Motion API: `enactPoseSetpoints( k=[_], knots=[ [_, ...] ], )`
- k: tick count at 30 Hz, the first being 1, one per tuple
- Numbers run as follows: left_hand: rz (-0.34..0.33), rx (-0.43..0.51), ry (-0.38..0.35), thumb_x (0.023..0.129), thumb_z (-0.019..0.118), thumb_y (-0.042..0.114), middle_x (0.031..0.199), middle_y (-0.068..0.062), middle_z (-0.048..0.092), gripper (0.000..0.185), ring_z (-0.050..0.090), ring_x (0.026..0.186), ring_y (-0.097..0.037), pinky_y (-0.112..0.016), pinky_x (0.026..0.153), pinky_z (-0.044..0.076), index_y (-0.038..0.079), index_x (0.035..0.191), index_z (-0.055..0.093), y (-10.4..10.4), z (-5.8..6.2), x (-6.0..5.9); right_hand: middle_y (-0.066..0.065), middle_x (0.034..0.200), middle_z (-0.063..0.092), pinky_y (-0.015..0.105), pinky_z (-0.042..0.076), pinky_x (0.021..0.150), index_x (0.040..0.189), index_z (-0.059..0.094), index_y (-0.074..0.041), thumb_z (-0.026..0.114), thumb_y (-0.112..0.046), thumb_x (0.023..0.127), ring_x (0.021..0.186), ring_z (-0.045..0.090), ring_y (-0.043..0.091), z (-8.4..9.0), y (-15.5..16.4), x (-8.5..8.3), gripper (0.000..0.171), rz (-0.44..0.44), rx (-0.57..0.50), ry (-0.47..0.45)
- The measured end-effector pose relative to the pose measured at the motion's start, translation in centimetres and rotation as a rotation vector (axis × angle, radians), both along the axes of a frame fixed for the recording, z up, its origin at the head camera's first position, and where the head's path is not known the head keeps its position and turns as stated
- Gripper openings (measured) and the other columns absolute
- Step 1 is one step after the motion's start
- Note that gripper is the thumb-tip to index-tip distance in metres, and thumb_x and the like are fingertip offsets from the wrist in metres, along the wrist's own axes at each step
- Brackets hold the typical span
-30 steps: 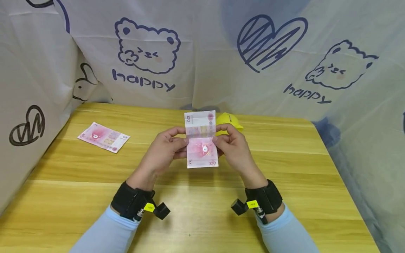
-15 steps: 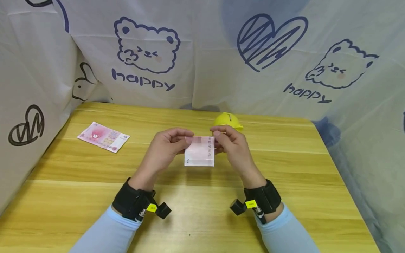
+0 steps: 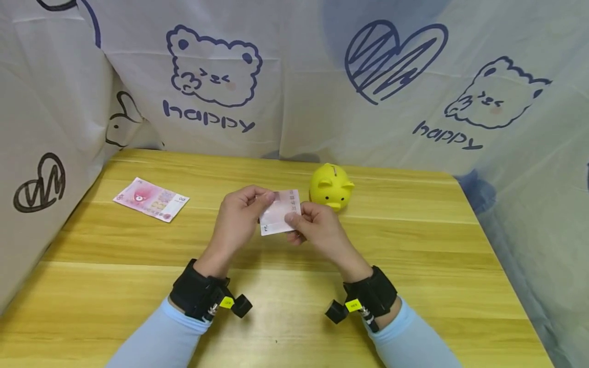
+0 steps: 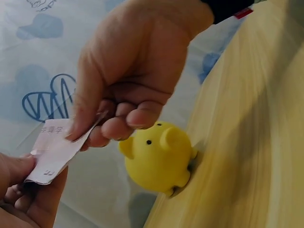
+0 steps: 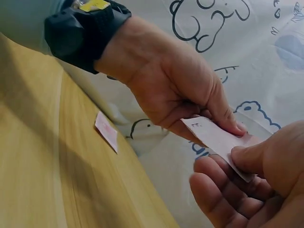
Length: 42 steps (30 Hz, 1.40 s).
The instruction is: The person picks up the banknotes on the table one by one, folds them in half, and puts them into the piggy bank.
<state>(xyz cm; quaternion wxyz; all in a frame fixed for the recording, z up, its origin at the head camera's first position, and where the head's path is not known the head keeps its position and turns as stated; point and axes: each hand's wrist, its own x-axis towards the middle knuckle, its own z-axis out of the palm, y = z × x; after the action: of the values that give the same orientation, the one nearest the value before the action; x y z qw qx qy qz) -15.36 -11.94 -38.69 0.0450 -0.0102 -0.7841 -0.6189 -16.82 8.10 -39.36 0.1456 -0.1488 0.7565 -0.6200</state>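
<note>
A 100 banknote (image 3: 278, 214), folded in half with its pale side showing, is held above the table between both hands. My left hand (image 3: 238, 214) pinches its left upper edge between thumb and fingers. On the opposite edge, lower down, my right hand (image 3: 321, 229) pinches it with the thumb on top. The right wrist view shows the folded note (image 5: 213, 136) spanning the two hands. Behind the right hand stands a yellow piggy bank (image 3: 332, 188), its coin slot on top and its snout toward me. It appears beyond the hands in the left wrist view too.
A second pink 100 banknote (image 3: 151, 199) lies flat on the wooden table (image 3: 276, 317) at the left. White cloth (image 3: 303, 102) with blue drawings hangs along the back and both sides.
The banknote has gone from opened out to folded in half. My right hand has shifted left and down along its edge, uncovering the piggy bank. The note now tilts slightly.
</note>
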Motion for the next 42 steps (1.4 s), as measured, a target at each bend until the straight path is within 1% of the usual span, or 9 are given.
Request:
enactPoseSetpoints(
  k=[4,8,15,19,24,27,33,38,42],
  knots=[
    [0.039,0.019,0.004,0.106,0.066,0.026,0.083,-0.007,0.074,0.022,0.060,0.065,-0.015,-0.022,0.054,0.047,0.007,0.106,0.078,-0.3,0.2,-0.1,0.032,0.091,0.071,0.044,0.067,0.067,0.105,0.069,0.008,0.061,-0.009,0.107,0.068,0.070,0.020,0.0,-0.3,0.3,0.019,0.021,-0.009,-0.048],
    [0.031,0.055,-0.021,0.106,0.066,0.026,0.088,-0.008,0.077,0.023,0.065,0.070,-0.015,-0.023,0.058,0.054,0.005,0.108,0.077,-0.5,0.2,-0.2,0.025,0.087,0.072,0.037,0.066,0.063,0.103,0.069,0.007,0.061,-0.009,0.108,0.066,0.069,0.017,0.1,-0.4,0.5,0.019,0.007,-0.017,-0.041],
    [-0.076,0.296,-0.137,0.107,0.064,0.015,0.108,-0.016,0.077,0.027,0.075,0.087,-0.016,-0.032,0.079,0.067,-0.004,0.125,0.069,-0.5,0.1,-0.5,0.010,0.080,0.073,0.030,0.064,0.060,0.103,0.067,0.009,0.060,-0.010,0.108,0.064,0.070,0.015,0.1,0.0,0.2,0.021,-0.109,-0.102,-0.045],
    [-0.110,0.322,-0.170,0.105,0.064,0.009,0.112,-0.018,0.074,0.025,0.075,0.087,-0.017,-0.034,0.081,0.067,-0.008,0.123,0.069,-0.6,0.2,-0.5,0.008,0.081,0.074,0.030,0.065,0.062,0.108,0.067,0.010,0.061,-0.011,0.108,0.066,0.071,0.015,0.4,0.7,-0.1,0.022,-0.114,-0.122,-0.006],
    [-0.131,0.350,-0.189,0.105,0.064,0.007,0.113,-0.017,0.072,0.028,0.074,0.086,-0.017,-0.033,0.080,0.067,-0.011,0.126,0.067,-1.0,0.7,-0.4,0.003,0.084,0.076,0.028,0.063,0.060,0.123,0.066,0.010,0.061,-0.006,0.106,0.067,0.072,0.016,0.8,1.6,-0.6,0.024,-0.142,-0.197,0.043],
    [-0.160,0.379,-0.205,0.106,0.061,0.005,0.111,-0.013,0.073,0.030,0.075,0.085,-0.017,-0.032,0.080,0.067,-0.011,0.132,0.064,-1.2,1.0,-0.3,0.000,0.083,0.075,0.026,0.062,0.058,0.128,0.064,0.011,0.061,-0.001,0.105,0.065,0.071,0.015,0.9,1.8,-0.8,0.026,-0.168,-0.255,0.046],
    [-0.181,0.470,-0.211,0.107,0.055,0.000,0.104,-0.007,0.075,0.036,0.076,0.085,-0.015,-0.032,0.079,0.066,-0.010,0.141,0.057,-1.3,1.3,-0.2,0.000,0.086,0.074,0.025,0.060,0.059,0.131,0.062,0.012,0.059,0.002,0.104,0.066,0.070,0.015,1.0,1.8,-0.8,0.029,-0.150,-0.288,0.032],
    [-0.158,0.494,-0.201,0.106,0.054,-0.002,0.105,-0.009,0.072,0.034,0.076,0.085,-0.016,-0.031,0.079,0.066,-0.009,0.139,0.058,-1.3,1.3,-0.2,0.001,0.084,0.071,0.024,0.059,0.059,0.132,0.060,0.012,0.058,0.004,0.103,0.066,0.068,0.014,1.0,1.7,-0.6,0.030,-0.134,-0.309,0.052],
    [-0.158,0.500,-0.173,0.106,0.052,-0.003,0.118,-0.015,0.066,0.023,0.074,0.095,-0.022,-0.030,0.082,0.066,-0.008,0.124,0.066,-1.4,1.1,-0.3,0.001,0.087,0.069,0.023,0.059,0.059,0.123,0.064,0.014,0.058,0.004,0.104,0.067,0.064,0.013,0.9,1.7,-0.6,0.023,-0.116,-0.304,0.109]
  ],
)
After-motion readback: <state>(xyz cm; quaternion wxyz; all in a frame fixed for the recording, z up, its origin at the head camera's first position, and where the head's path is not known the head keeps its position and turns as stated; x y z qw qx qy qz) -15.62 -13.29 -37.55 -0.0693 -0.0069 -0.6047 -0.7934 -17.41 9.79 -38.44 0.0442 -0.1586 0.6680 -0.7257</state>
